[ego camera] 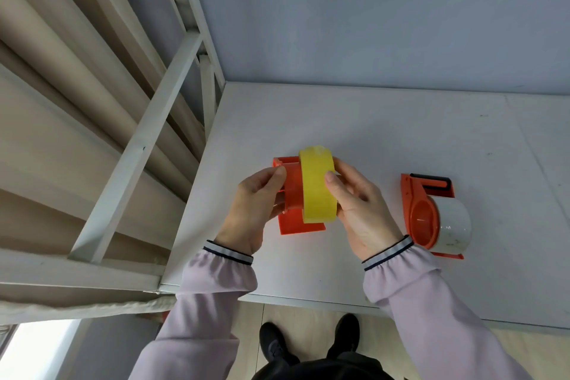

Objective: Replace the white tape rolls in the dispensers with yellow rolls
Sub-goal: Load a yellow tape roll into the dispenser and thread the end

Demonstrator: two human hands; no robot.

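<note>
White bench (pixel 370 139) set in a corner, grey-blue wall behind it, white metal bed frame (pixel 148 139) with beige padding on the left. Person stands at the near edge, lilac sleeves with striped cuffs, dark shoes visible on the light floor below. Both hands are up over the bench's left-centre, working on one orange dispenser (pixel 293 194). Left hand (pixel 253 210) has its grip clenched on the dispenser's orange drum and side plate, thumb on top, fingers wrapped underneath. Right hand (pixel 357 210) has its grip closed on the yellow roll (pixel 317 185), thumb pressed on the roll's outer face, fingers behind its right side. Yellow roll stands on edge, sitting around the right part of the orange drum; left part of the drum is bare. Can't tell whether it's fully seated. Dispenser's flat base shows below the hands, close to the bench surface; contact with the bench is unclear. Second orange dispenser (pixel 422 213) lies on the bench just right of the right wrist, not touched by either hand. It carries a white roll (pixel 453 225) on its drum, black roller bar at its far end. Bench surface has a few small dark specks toward the right.
</note>
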